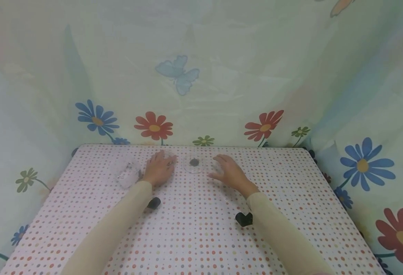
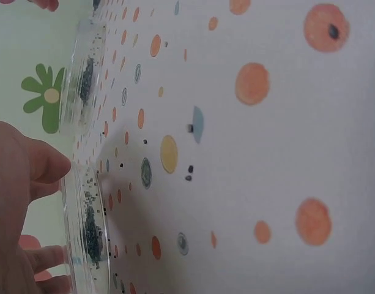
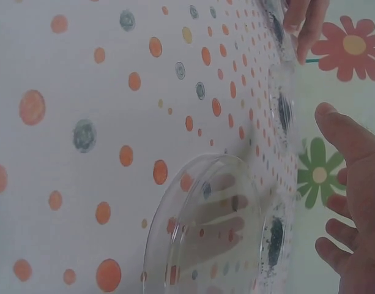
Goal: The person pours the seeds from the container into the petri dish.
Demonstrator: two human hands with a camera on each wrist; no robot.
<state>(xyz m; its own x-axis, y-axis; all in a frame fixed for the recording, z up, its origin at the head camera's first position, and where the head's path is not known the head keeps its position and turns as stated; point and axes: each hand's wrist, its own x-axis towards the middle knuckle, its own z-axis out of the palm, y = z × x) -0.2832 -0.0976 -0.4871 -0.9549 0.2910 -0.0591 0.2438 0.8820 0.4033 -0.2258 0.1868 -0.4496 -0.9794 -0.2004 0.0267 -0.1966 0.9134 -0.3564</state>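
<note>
My left hand (image 1: 159,169) is at the far side of the table, its thumb and fingers round the rim of a clear petri dish (image 2: 104,245) with dark granules in it. To its right a second petri dish (image 1: 194,163) lies flat, a dark heap of granules at its centre. My right hand (image 3: 361,202) is held with fingers spread and holds nothing. Below its palm in the right wrist view is a third dish of granules (image 3: 274,239). A clear round lid (image 3: 199,226) lies nearer the right wrist camera, with the right hand's reflection in it.
Crumpled clear plastic (image 1: 127,173) lies left of my left hand. Loose dark grains (image 2: 190,169) are scattered over the dotted tabletop (image 1: 191,236). A flowered curtain (image 1: 222,95) hangs at the table's back edge and along both sides. Small black pieces (image 1: 244,219) show beside the sleeves.
</note>
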